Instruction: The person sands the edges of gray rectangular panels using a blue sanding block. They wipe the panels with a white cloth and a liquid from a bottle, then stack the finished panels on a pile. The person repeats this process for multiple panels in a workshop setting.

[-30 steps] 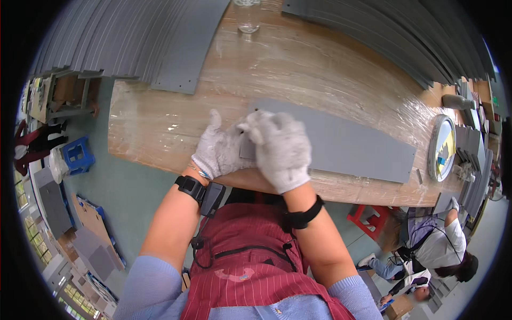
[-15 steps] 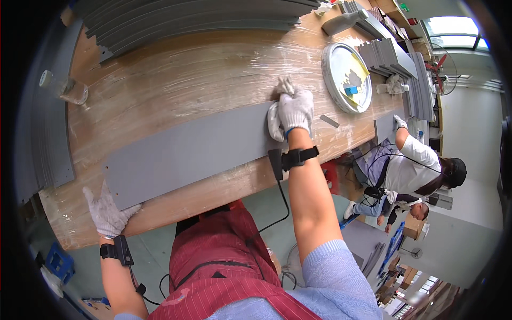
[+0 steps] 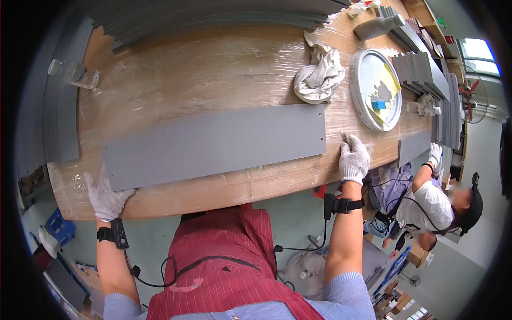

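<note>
A long grey panel [image 3: 216, 141] with small holes at its right end lies on the wrapped worktable. My gloved left hand [image 3: 105, 198] rests against its near left corner, fingers spread along the edges. Off the panel's right end, my gloved right hand [image 3: 353, 160] has its fingertips closed on a small flat grey strip [image 3: 343, 136], which is mostly hidden by them. A crumpled white rag [image 3: 320, 77] lies beyond the panel. Right of the rag is a round white lid [image 3: 356, 101] carrying a yellow sheet with grey paste and a small blue block [image 3: 379, 105].
Grey panels are stacked at the far edge [image 3: 213, 24], at the left [image 3: 56, 117] and at the right [image 3: 421, 72]. A clear bottle [image 3: 80, 74] lies at left, a grey bottle [image 3: 378, 26] at far right. A co-worker [image 3: 432, 205] handles another panel at right.
My right hand has let go of the rag and moved right and nearer, to the small strip. The rag now lies loose. My left hand stays at the panel's corner.
</note>
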`<act>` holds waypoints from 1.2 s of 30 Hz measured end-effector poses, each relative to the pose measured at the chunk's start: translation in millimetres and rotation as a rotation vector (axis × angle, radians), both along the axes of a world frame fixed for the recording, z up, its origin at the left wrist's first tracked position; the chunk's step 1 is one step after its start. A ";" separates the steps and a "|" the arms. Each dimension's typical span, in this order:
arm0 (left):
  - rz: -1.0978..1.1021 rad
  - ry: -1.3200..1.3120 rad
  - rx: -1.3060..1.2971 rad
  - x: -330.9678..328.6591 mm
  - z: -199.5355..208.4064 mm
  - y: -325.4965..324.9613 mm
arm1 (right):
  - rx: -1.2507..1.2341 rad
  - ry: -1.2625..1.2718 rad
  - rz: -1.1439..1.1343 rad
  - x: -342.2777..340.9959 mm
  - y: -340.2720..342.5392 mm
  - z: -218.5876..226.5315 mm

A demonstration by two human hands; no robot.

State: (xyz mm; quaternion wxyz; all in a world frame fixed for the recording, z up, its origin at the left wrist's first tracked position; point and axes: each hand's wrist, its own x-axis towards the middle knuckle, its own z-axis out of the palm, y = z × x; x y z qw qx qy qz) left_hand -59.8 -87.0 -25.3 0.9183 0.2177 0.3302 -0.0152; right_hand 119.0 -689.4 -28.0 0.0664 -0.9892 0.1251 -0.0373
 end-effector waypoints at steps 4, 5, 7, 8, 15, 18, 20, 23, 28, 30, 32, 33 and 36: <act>-0.043 -0.112 -0.109 -1.7 -1.0 5.3 | -0.055 0.156 -0.191 10.5 4.3 0.8; -0.051 -0.134 -0.142 0.5 -0.2 8.2 | 0.047 0.134 -0.176 8.7 -10.9 -8.4; -0.055 -0.187 -0.214 -5.8 -14.1 17.8 | 0.192 0.126 -0.201 7.2 -40.0 -25.6; -0.056 -0.216 -0.258 -10.6 -20.9 22.6 | 0.229 0.075 -0.197 5.3 -35.9 -29.5; -0.034 -0.345 -0.472 -15.3 -30.9 25.8 | 0.600 -0.234 0.438 -27.8 229.5 -0.2; -0.006 -0.320 -0.535 -14.1 -26.3 28.6 | 0.302 -0.250 0.787 -49.7 363.7 0.1; -0.001 -0.317 -0.537 -14.4 -25.2 29.0 | 0.275 -0.238 0.928 -68.6 425.9 3.0; -0.045 -0.344 -0.425 -14.4 -27.0 28.9 | 0.282 -0.193 1.143 -98.3 471.4 6.5; -0.094 -0.357 -0.364 -14.0 -24.0 30.8 | 0.369 -0.119 1.261 -101.9 477.9 7.0; -0.099 -0.361 -0.372 -14.9 -26.5 31.7 | 0.362 -0.167 1.210 -104.0 481.4 3.9; -0.120 -0.393 -0.385 -16.3 -32.4 32.7 | 0.379 -0.167 1.231 -104.3 483.9 4.6; -0.117 -0.397 -0.382 -16.4 -32.6 32.3 | 0.400 -0.140 1.276 -105.3 482.6 7.7; -0.109 -0.396 -0.374 -15.0 -28.0 32.1 | 0.428 -0.142 1.195 -102.9 484.1 4.7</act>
